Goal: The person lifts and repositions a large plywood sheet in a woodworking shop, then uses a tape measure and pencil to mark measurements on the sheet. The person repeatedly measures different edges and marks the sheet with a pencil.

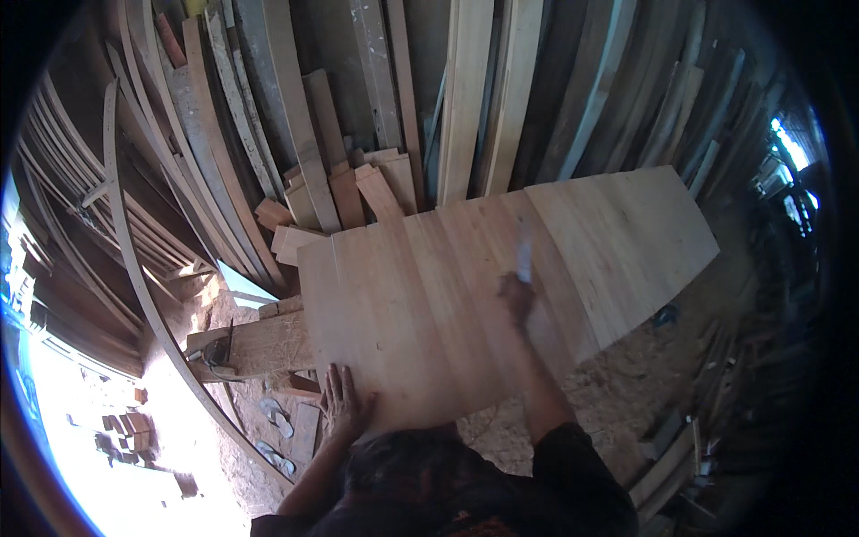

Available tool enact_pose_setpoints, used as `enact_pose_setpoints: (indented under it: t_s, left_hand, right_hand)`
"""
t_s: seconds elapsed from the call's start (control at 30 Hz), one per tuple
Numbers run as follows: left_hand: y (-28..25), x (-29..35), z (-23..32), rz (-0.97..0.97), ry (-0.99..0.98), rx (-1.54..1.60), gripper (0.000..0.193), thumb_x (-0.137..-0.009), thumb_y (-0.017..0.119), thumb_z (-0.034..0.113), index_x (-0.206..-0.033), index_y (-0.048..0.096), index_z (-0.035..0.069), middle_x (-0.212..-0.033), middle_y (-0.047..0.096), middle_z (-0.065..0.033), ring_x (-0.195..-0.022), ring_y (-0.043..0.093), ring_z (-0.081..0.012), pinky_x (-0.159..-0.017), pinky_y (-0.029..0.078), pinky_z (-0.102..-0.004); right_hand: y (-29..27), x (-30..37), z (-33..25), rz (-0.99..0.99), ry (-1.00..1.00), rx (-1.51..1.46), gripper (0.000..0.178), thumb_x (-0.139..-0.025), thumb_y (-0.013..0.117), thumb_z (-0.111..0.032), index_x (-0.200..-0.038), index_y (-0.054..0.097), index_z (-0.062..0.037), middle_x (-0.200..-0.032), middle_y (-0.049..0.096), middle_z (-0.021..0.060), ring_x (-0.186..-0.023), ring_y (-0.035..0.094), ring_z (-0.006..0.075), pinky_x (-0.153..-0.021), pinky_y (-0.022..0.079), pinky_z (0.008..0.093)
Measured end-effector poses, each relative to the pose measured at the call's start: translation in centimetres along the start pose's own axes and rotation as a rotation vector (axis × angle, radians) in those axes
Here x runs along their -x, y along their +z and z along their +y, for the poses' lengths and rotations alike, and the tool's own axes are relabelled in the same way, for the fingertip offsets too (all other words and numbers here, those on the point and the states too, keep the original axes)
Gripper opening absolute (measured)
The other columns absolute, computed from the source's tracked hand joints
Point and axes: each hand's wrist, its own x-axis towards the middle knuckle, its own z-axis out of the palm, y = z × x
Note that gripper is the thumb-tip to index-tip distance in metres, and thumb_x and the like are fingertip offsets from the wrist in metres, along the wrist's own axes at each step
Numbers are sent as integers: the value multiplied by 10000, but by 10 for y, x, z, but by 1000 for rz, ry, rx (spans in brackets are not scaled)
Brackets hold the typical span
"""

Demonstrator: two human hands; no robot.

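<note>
A wide panel of several light-brown boards (pixel 420 304) lies flat in front of me, its right end cut at an angle. On its near left edge rests my left hand (pixel 347 403), fingers stretched out and holding nothing. Over the right half of the panel is my right hand (pixel 517 294), smeared by motion and closed around a pale narrow tool (pixel 523 255). The tool points away from me; its exact kind is too blurred to make out. A rough wooden beam (pixel 259 345) shows at the panel's left end.
Long planks (pixel 470 98) lean along the back wall, with short offcuts (pixel 385 188) at their feet. A long curved strip (pixel 134 242) stands at the left. A pair of sandals (pixel 276 416) lies on the dusty floor. Scrap wood (pixel 676 465) is heaped at lower right.
</note>
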Motion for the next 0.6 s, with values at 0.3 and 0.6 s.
enact_pose_setpoints:
  t_s: [0.3,0.6]
  left_hand:
    - [5,0,-13,-62,-62,-33,943,-939,579,603,-1597,218,32,-1663,118,-287,-1534,138,-468,-1195,168,-590]
    - [-8,-5,8,-128,-110,38,944,-935,577,625,-1619,205,91,-1690,97,-221,-1563,95,-399,-1206,148,-575]
  right_hand:
    - [-6,129,-261,-1374,-426,-989,170,-978,672,-231,-1064,724,-95,-1042,728,141,-950,700,266,-882,511,381]
    - [-48,40,-97,-251,330,-822,360,-1069,559,-376,-1088,650,-28,-1061,672,61,-1016,610,165,-957,461,332]
